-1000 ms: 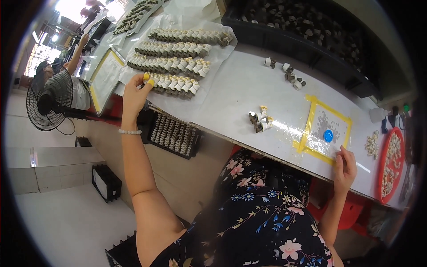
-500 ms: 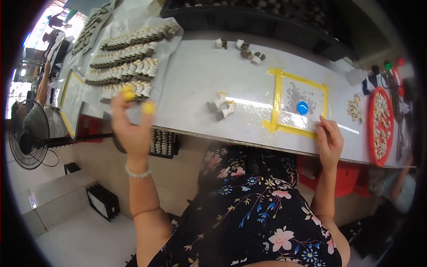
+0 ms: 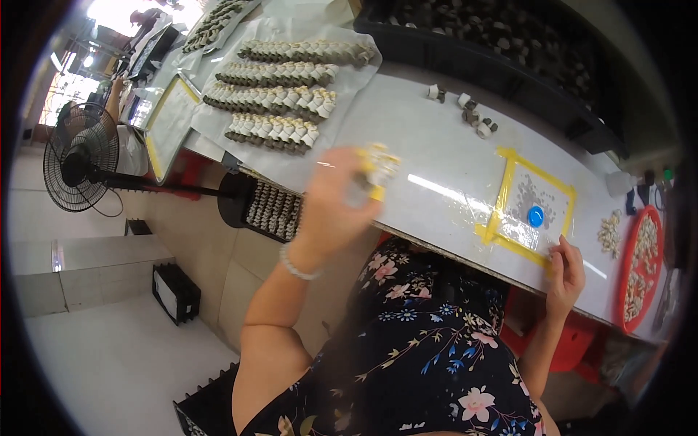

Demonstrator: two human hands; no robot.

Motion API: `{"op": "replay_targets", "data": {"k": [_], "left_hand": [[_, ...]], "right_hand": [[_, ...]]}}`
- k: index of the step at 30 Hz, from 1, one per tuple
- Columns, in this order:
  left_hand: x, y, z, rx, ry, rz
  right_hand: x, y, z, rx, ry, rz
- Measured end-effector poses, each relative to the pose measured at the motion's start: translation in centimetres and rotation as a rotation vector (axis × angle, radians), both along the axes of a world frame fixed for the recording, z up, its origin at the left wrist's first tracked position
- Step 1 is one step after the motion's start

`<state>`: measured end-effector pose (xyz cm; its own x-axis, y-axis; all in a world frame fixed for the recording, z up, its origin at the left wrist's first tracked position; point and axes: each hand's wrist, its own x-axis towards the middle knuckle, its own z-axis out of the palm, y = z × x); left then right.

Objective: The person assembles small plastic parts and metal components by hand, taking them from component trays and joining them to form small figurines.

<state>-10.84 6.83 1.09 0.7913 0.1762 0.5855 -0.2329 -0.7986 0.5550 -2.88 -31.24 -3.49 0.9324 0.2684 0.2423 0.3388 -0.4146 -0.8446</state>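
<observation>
My left hand, blurred by motion, is over the left part of the table with yellow covers on its thumb and a fingertip. Pinched between those fingers are small white-and-grey figurines with yellow tops; their count is smeared. My right hand is at the table's front edge, fingers loosely bent and thumb apart, with nothing visible in it. It is nearest to a yellow-taped square, in which a blue round cap sits among grey smudges. Left of my left hand, rows of similar figurines stand on white sheeting.
Several loose white-and-grey pieces lie near a long black bin at the back. To the right are a pile of small pale pieces and a red tray of them. A standing fan is at the left.
My left hand has come right from the figurine rows and picked up the small figurines that stood on the table. My right hand stays by the taped square. The view has shifted.
</observation>
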Motion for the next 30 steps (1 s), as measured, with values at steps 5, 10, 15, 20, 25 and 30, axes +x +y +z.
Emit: {"op": "replay_targets", "data": {"k": [5,10,15,20,25,30], "left_hand": [[-4.2,14.3,1.8,-0.353,-0.078,0.424],[-6.1,24.6,0.0,-0.356,0.081,0.497],[-4.9,26.0,-1.5,-0.459,0.225,0.456],[-4.7,25.5,-1.7,-0.465,0.18,0.416],[-4.3,24.2,-3.0,-0.51,0.067,0.417],[-2.1,21.6,-5.1,-0.508,-0.09,0.549]], "right_hand": [[0.3,0.2,0.3,-0.007,0.006,0.033],[0.5,0.5,0.4,0.009,0.027,0.025],[0.5,0.5,0.2,0.009,0.02,0.015],[0.5,0.4,0.1,0.002,0.019,0.006],[0.5,0.2,0.0,0.001,0.031,0.002],[0.4,0.4,0.1,0.016,0.024,0.004]]}}
